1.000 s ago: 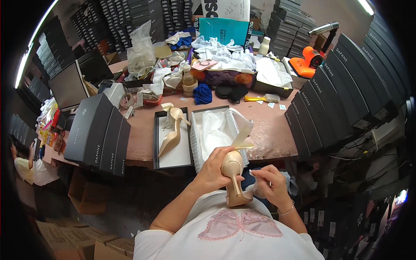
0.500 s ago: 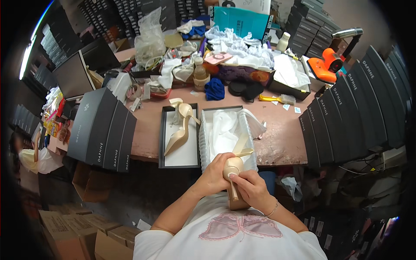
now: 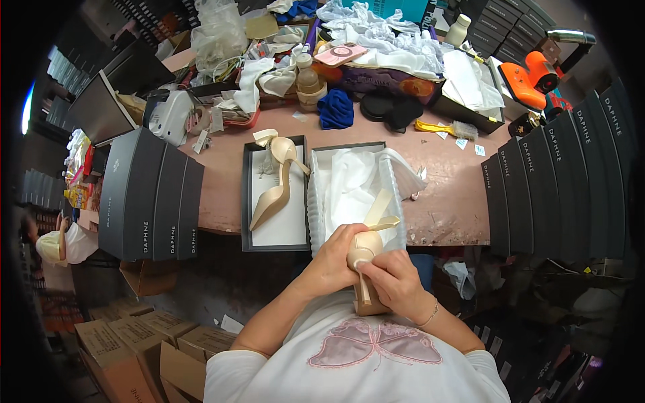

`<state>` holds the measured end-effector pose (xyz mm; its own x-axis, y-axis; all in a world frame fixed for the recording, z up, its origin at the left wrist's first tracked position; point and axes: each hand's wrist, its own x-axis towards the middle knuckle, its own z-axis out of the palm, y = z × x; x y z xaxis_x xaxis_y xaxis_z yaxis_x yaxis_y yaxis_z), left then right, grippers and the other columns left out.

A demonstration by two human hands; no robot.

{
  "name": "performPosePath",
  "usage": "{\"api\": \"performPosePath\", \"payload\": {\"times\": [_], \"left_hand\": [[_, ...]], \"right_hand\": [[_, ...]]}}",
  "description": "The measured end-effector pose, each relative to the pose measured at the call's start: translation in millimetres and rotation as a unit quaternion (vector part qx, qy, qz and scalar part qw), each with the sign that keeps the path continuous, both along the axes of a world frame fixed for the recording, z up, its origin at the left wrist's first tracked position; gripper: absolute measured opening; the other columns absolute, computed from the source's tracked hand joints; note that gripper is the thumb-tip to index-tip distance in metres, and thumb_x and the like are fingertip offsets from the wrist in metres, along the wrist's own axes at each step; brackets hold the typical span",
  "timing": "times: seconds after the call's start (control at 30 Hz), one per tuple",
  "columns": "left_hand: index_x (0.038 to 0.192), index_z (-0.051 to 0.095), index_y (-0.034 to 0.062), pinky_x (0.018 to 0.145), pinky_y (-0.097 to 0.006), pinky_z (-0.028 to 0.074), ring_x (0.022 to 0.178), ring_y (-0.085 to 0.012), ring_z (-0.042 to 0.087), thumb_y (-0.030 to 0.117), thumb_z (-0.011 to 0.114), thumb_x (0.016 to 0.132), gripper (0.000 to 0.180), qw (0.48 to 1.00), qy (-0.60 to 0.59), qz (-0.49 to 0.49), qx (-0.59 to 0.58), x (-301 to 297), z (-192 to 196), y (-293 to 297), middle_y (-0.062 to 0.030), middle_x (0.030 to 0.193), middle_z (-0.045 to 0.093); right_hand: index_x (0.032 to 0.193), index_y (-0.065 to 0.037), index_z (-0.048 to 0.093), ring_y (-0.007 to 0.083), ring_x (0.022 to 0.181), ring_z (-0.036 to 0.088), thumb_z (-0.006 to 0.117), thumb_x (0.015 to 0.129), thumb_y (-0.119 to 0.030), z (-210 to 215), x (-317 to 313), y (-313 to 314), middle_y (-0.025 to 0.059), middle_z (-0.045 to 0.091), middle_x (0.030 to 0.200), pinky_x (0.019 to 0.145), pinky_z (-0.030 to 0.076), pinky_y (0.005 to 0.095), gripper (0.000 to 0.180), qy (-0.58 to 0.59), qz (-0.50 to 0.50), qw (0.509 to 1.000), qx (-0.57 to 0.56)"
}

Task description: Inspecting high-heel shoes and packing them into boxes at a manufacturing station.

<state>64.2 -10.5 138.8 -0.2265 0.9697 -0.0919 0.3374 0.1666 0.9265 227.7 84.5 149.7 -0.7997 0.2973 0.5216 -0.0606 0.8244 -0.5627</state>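
Note:
A beige high-heeled shoe (image 3: 364, 246) is held close to my body, heel toward me, with a ribbon strap trailing from its far side. My left hand (image 3: 329, 265) wraps around its side. The fingers of my right hand (image 3: 400, 281) are pinched at the back of the shoe, above the heel. A small whitish bit shows at those fingertips, too small to name. The matching beige shoe (image 3: 276, 195) lies on its side in a black shoebox part (image 3: 246, 201) with a white inside. Beside it, an open shoebox (image 3: 349, 149) holds white tissue paper (image 3: 353, 181).
Dark shoeboxes stand in rows at left (image 3: 134, 201) and right (image 3: 537, 195). Along the table's back lie a blue cloth (image 3: 334, 109), a bottle (image 3: 308, 80), a yellow-handled brush (image 3: 447, 129), an orange tool (image 3: 524, 84) and crumpled white paper (image 3: 390, 33). Cardboard cartons (image 3: 127, 349) sit at lower left.
The view has tilted down and shifted slightly. Both hands keep their hold on the shoe, and the right fingertips have moved slightly up the back of its heel.

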Motion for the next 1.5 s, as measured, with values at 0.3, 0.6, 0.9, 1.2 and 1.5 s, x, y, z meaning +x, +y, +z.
{"api": "performPosePath", "payload": {"times": [0.3,0.6,0.9,1.2,1.5], "left_hand": [[0.129,0.047,0.0015,0.097,-0.04,0.046,0.114,-0.0366,0.055,0.002,0.078,0.063,0.074,1.0,0.009,0.003,-0.006,1.6,10.8,1.3,-0.0183,0.122,0.053],[0.129,0.048,0.0035,0.097,-0.038,0.047,0.115,-0.0336,0.057,0.007,0.085,0.063,0.076,1.0,0.027,0.003,0.005,0.8,7.7,-3.6,-0.0177,0.121,0.055],[0.13,0.048,0.0038,0.098,-0.038,0.046,0.114,-0.0339,0.057,0.008,0.085,0.062,0.078,1.0,0.021,0.006,0.005,1.4,6.8,-5.1,-0.0176,0.122,0.055],[0.13,0.047,0.004,0.098,-0.038,0.046,0.114,-0.0336,0.057,0.009,0.086,0.062,0.078,1.0,0.03,0.003,0.006,2.4,7.4,-5.1,-0.0172,0.123,0.054],[0.131,0.045,0.001,0.099,-0.039,0.045,0.118,-0.0366,0.054,0.01,0.082,0.066,0.076,1.0,-0.003,0.001,-0.026,-1.8,6.8,-2.4,-0.0192,0.125,0.051]], "right_hand": [[0.108,-0.004,0.068,0.0218,0.081,0.056,0.067,0.076,-0.006,1.4,3.6,-0.5,0.0051,0.058,0.091,0.07,0.042,0.0334,0.032,0.001,0.007,1.0,-0.003],[0.108,-0.004,0.068,0.0214,0.081,0.056,0.068,0.075,-0.006,8.9,-0.5,-1.8,0.0049,0.059,0.091,0.072,0.043,0.0331,0.033,0.002,0.014,1.0,0.002],[0.108,-0.004,0.067,0.022,0.082,0.056,0.068,0.075,-0.008,8.8,1.4,-2.6,0.0048,0.058,0.092,0.072,0.043,0.0335,0.034,-0.02,0.024,0.999,0.012],[0.107,-0.005,0.067,0.0224,0.08,0.056,0.069,0.074,-0.007,9.0,-2.2,-0.1,0.0056,0.058,0.092,0.071,0.043,0.0341,0.034,-0.014,0.014,1.0,0.007],[0.104,-0.004,0.066,0.0243,0.081,0.057,0.068,0.071,-0.004,6.1,-9.7,9.3,0.0067,0.058,0.092,0.07,0.044,0.0341,0.033,-0.021,0.006,1.0,0.005]]}}
